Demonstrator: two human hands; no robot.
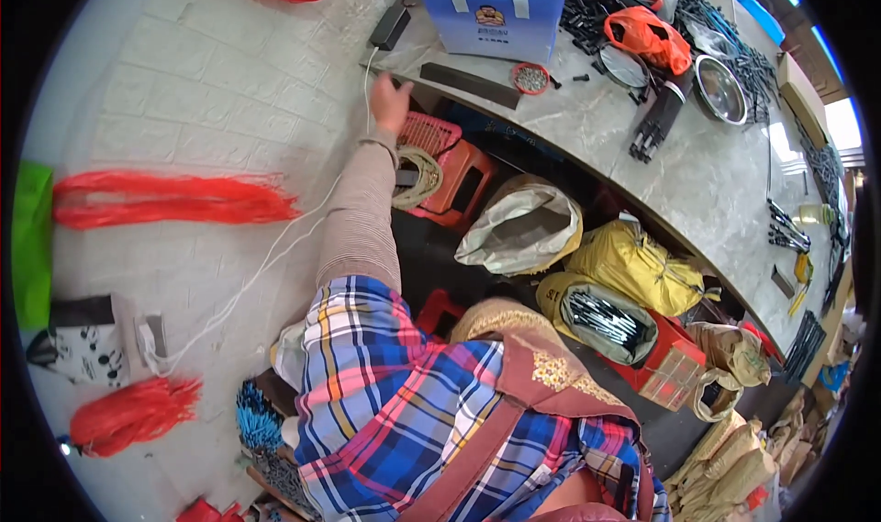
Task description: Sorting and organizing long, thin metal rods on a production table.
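Left hand (390, 106): upper left of centre, by the grey table (601, 132); thumb looks apart from fingers, whether they pinch I cannot tell.
Dark bar (470, 86): on the table, just right of fingers, long axis sloping down rightward.
Nearer hand: left; right hand is not visible.

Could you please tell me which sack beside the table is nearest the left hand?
The gaping sack with the whitish lining; the bulging yellow sack and the sack of thin rods are farther from the left hand.

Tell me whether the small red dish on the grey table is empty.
Not empty: the red dish holds small silvery pieces; how deep, I cannot tell.
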